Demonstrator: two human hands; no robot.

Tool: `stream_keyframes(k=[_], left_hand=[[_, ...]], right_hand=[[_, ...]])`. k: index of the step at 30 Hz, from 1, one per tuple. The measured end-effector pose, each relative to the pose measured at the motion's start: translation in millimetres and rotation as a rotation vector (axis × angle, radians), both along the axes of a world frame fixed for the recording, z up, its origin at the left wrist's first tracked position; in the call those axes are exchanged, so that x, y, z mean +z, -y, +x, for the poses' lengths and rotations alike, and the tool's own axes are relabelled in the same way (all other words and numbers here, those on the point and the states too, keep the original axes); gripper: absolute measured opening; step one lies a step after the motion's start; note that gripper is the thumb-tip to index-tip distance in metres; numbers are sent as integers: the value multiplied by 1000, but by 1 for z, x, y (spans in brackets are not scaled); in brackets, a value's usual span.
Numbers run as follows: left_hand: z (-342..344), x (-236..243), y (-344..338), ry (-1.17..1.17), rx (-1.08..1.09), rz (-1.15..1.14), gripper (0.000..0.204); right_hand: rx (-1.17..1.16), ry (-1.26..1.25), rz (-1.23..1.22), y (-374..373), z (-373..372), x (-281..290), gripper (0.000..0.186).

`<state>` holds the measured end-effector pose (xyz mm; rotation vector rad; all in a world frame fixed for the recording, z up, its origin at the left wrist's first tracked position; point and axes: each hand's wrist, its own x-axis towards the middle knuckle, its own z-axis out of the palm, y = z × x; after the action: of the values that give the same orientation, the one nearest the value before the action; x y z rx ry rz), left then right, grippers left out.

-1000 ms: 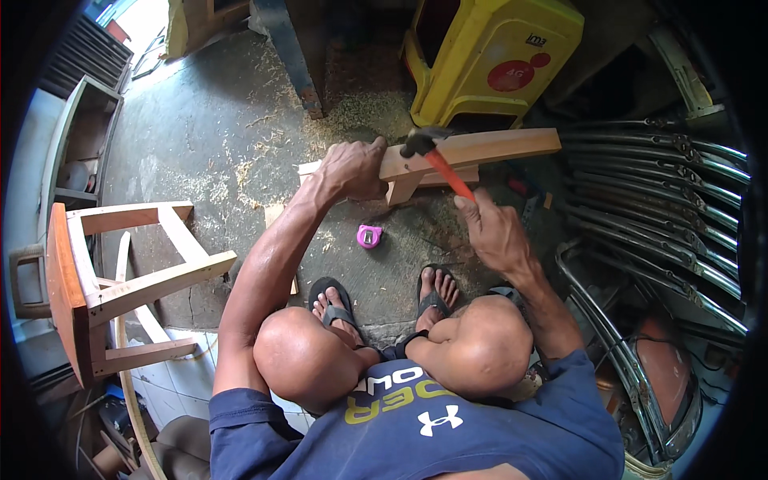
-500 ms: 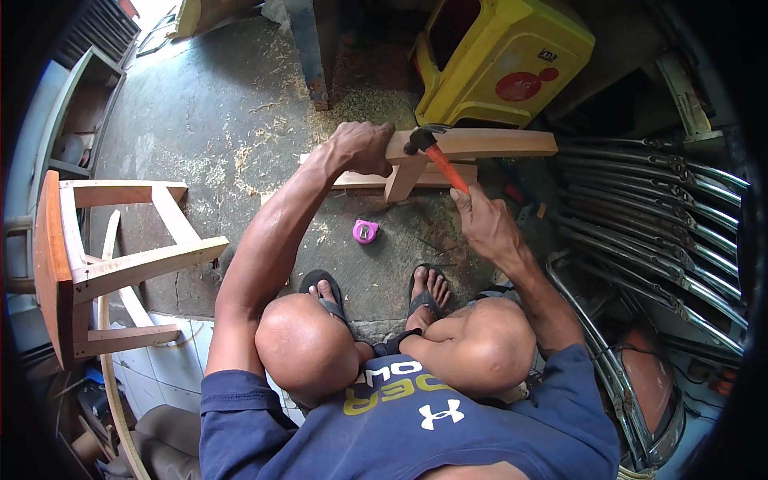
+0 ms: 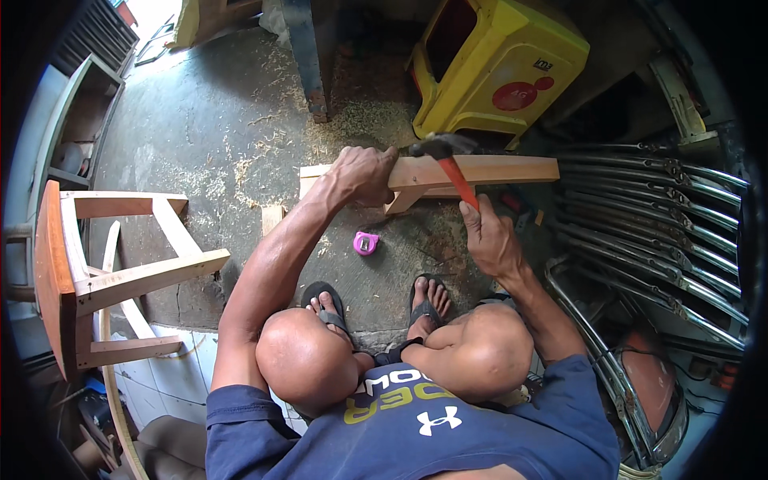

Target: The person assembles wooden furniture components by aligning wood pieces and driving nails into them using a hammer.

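My left hand [image 3: 364, 172] grips a pale wooden board [image 3: 504, 169] near its left part; the board lies crosswise on a short upright wooden piece [image 3: 400, 201], over another board behind it. My right hand [image 3: 488, 240] is closed round the orange handle of a hammer [image 3: 458, 180]. The hammer's dark head, blurred, is at the board's upper edge just right of my left hand; I cannot tell whether it touches. A pink tape measure [image 3: 366, 244] lies on the floor below the board, between my forearms.
At left, a wooden stool frame [image 3: 148, 264] lies on its side beside long strips. A yellow plastic stool [image 3: 504, 68] stands behind the board. Folded metal chair frames [image 3: 656, 232] line the right. A post [image 3: 304, 64] rises at the back. Shavings litter the concrete floor [image 3: 200, 104].
The board's right end sits lower in view than before, and my right hand is slightly lower. The hammer head has moved right and is blurred. My left hand still grips the board.
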<state>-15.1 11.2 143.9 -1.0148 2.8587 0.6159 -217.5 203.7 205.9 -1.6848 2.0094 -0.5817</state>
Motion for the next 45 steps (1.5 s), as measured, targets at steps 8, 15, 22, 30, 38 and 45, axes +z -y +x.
stream_keyframes(k=[8,15,22,30,38,45], left_hand=[[4,3,-8,-26,6,-3,52],[8,-7,-13,-29,2,9,58],[11,-1,-11,-28,13,3,57],[14,-1,-17,-77,13,-38,52],[9,-2,-13,-57,4,-54,57],[17,-3,-26,-44,12,-18,55]], right_hand=[[1,-11,-258,-20,10,3,31],[30,-3,-157,-29,4,10,30],[37,26,-114,-18,6,15,39],[88,-101,-80,-24,11,9,34],[38,-7,-159,-29,0,-5,25],[196,-314,-38,-34,-3,-1,23]])
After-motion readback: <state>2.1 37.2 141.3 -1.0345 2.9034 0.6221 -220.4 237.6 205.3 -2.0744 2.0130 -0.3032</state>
